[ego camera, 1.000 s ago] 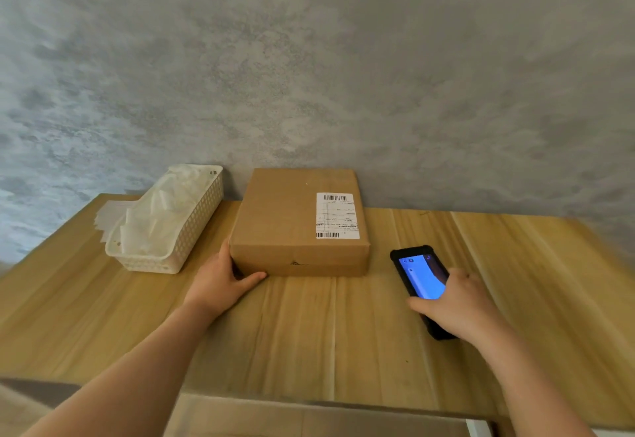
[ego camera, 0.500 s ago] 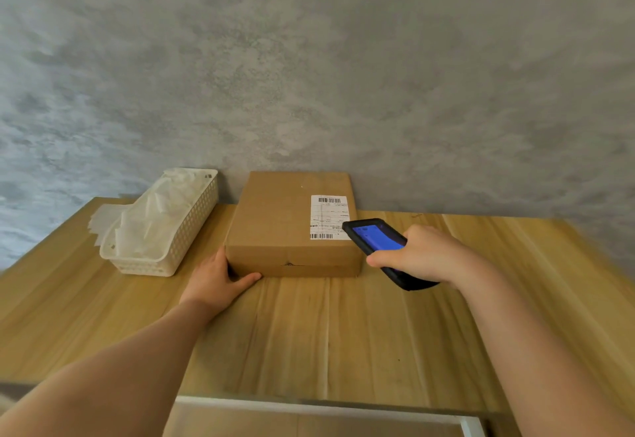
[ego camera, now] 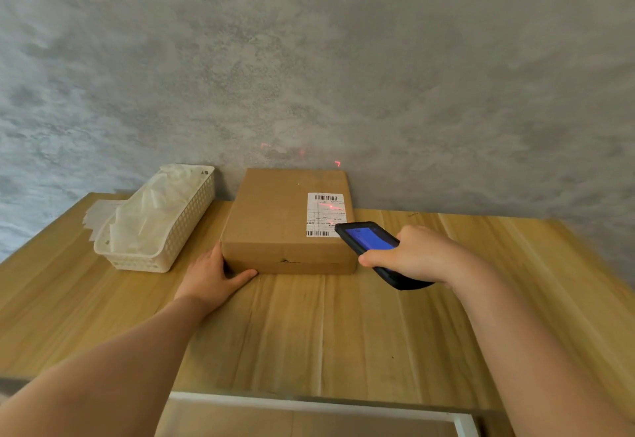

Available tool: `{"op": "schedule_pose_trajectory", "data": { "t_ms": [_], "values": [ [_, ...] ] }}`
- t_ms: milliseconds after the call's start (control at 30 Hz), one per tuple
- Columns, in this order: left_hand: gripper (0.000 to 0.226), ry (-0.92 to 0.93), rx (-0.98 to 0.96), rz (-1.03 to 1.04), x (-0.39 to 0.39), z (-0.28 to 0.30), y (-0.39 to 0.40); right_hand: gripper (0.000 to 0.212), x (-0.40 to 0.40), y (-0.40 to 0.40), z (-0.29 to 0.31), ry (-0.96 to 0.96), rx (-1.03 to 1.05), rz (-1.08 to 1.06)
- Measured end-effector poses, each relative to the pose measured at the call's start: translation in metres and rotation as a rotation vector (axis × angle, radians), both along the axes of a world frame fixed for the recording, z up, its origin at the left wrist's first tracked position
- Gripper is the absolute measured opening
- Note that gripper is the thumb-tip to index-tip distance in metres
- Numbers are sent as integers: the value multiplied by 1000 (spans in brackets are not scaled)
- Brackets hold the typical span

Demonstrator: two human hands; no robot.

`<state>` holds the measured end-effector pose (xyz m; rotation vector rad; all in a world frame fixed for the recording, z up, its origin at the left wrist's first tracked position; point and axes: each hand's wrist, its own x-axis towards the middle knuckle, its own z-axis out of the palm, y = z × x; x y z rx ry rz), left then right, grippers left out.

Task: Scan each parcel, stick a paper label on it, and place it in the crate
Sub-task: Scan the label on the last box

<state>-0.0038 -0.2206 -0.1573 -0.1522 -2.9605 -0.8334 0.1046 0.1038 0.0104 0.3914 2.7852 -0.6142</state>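
Observation:
A flat brown cardboard parcel (ego camera: pixel 275 220) lies on the wooden table (ego camera: pixel 309 326) against the grey wall. A white barcode label (ego camera: pixel 324 214) is stuck on its top right. My left hand (ego camera: pixel 213 276) rests flat on the table and touches the parcel's front left corner. My right hand (ego camera: pixel 415 256) grips a black handheld scanner (ego camera: pixel 369 240) with a lit blue screen, its head just over the parcel's front right corner. Red aiming light falls on the label and on the wall behind.
A white plastic basket (ego camera: pixel 178 230) full of white paper sheets stands left of the parcel, with more paper (ego camera: pixel 99 211) lying behind it. A white-rimmed crate edge (ego camera: pixel 309 402) shows below the table's front edge.
My right hand lifted the scanner off the table and brought it left to the parcel's label. Red scan light now shows on the label and wall. My left hand stayed at the corner.

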Motion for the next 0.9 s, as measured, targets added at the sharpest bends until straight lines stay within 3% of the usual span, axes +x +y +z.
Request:
{"op": "schedule_pose_trajectory", "data": {
  "t_ms": [400,900],
  "values": [
    [83,18,-4,-1,-2,-5,-2,56,-16,5,26,-14,28,41],
    [84,16,-16,-21,5,3,0,40,-33,-18,45,-148,-114,64]
  ]
}}
